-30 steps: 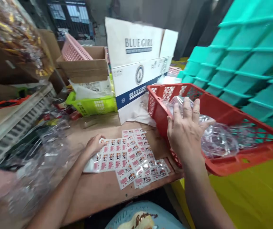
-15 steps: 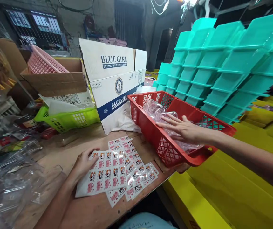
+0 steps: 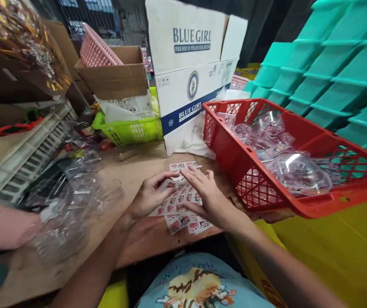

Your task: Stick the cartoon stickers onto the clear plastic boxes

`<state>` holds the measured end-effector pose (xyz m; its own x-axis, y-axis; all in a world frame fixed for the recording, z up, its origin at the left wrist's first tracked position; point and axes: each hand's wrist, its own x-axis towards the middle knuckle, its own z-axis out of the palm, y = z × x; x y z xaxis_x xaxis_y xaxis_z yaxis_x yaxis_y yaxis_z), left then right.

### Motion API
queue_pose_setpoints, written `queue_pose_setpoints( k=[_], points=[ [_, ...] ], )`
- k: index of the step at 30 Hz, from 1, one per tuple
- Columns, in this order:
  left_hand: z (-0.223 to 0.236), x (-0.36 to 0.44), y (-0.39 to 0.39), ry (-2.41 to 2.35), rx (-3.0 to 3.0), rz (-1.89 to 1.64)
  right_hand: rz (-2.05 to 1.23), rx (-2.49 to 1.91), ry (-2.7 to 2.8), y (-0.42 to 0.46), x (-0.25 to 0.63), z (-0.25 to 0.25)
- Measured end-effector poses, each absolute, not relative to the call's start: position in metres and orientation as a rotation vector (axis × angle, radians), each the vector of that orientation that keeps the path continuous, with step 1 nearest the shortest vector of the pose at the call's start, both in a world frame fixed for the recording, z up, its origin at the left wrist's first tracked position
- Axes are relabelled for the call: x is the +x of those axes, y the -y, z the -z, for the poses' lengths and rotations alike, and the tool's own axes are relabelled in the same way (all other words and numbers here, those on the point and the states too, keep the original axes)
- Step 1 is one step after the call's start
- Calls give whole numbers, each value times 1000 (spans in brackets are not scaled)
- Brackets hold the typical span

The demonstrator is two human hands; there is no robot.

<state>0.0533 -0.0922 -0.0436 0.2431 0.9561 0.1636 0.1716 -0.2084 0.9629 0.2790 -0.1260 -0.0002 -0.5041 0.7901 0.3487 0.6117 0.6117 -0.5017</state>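
Several sticker sheets [image 3: 188, 197] printed with pink and black-and-orange figures lie overlapping on the wooden table [image 3: 132, 252] in front of me. My left hand [image 3: 149, 192] hovers at their left side, thumb and forefinger apart, with nothing seen between them. Over their right side is my right hand [image 3: 210, 194], fingers stretched out and holding nothing visible. Both hands cover parts of the sheets; whether the fingertips touch them I cannot tell. To the right, a red plastic basket [image 3: 226, 162] holds clear plastic containers [image 3: 301, 173].
A white beer carton [image 3: 177, 90] stands behind the sheets. Left of it are a lime-green basket [image 3: 135, 131] and a brown box [image 3: 115, 77]. Clear plastic packaging [image 3: 64, 218] and a pink object [image 3: 7, 224] lie at left. Stacked turquoise bins [image 3: 330, 85] rise behind the red basket.
My right hand has left the red basket and come over the sticker sheets. My left hand has moved off the sheet's left edge toward the right hand. The view has shifted.
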Motion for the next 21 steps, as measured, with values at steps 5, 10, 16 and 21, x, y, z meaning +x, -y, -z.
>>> queue_pose_setpoints(
  k=[5, 10, 16, 21],
  points=[
    [58, 43, 104, -1022, 1067, -945, -1137, -1081, 1671, 69, 256, 64],
    [82, 40, 113, -988, 663, -981, -1249, -1080, 1593, 57, 257, 74],
    [90, 37, 103, -993, 698, -1005, -1349, -1092, 1604, 54, 249, 90],
    [91, 30, 97, -1014, 659, -980, -1449, -1114, 1583, 48, 248, 96]
  ],
)
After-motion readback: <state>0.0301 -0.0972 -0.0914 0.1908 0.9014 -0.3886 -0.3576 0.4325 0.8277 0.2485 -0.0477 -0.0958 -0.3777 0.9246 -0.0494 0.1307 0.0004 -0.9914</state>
